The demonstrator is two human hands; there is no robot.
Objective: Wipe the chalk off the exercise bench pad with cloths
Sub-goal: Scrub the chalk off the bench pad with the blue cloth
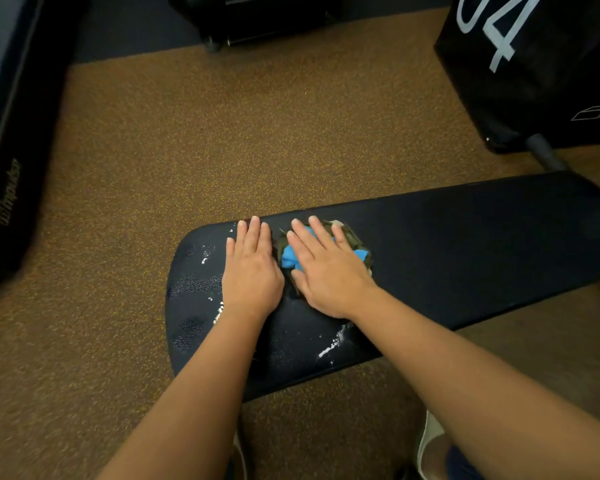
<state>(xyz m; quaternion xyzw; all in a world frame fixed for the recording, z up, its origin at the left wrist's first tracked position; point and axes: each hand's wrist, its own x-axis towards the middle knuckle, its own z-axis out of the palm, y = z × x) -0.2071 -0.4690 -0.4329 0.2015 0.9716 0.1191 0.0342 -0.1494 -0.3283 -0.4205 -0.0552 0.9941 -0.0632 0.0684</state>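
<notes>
Speckled brown gym floor [194,140] all around, black equipment at the edges, big box with white numbers [534,64] top right. Bench [482,237] running across the middle, black pad, rounded end on the left.

Left hand [252,268] lying flat and open on the pad, fingers together, gripping nothing visible (could be a dark cloth under it, can't tell). Right hand [329,271] just beside it, also flat and spread, pressing down on a bunched cloth [290,258], blue with a darker greenish layer poking out around the fingers. Not really a grip, more a palm press.

Progress-wise: looks like roughly midway, maybe less. Right stretch of the pad reads clean and matte. Still to do: white chalk streak [331,346] near the front edge below the right wrist, plus specks and smears [205,256] left of the left hand and along that wrist. Rounded end looks shiny or damp in patches (wiped already, probably), but the chalk bits there clearly need another pass.
</notes>
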